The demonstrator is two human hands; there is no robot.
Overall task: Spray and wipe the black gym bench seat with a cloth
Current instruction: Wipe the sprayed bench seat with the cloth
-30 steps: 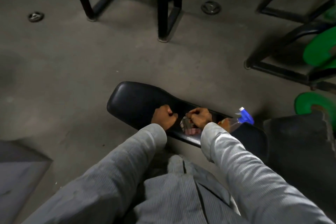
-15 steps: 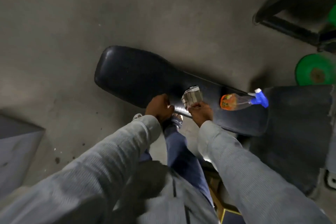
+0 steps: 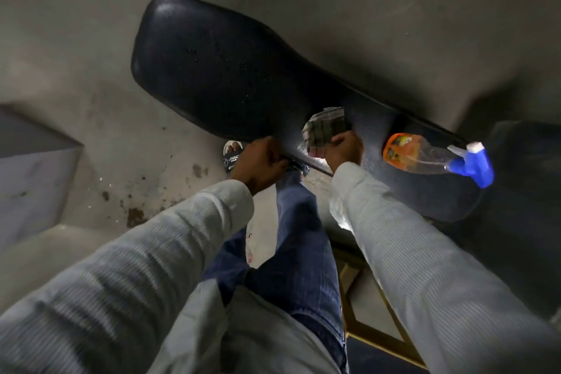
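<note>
Cloth held at the bench edge

The long black padded bench seat spans the frame's centre. A folded checked cloth is gripped by the right hand; the seat's near edge is clasped by the left hand (fingers curled). A clear orange-labelled spray bottle lies at right

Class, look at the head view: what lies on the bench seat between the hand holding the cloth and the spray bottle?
Nothing: in the head view, only bare black bench seat separates the right hand, gripping the cloth, from the spray bottle.
</note>
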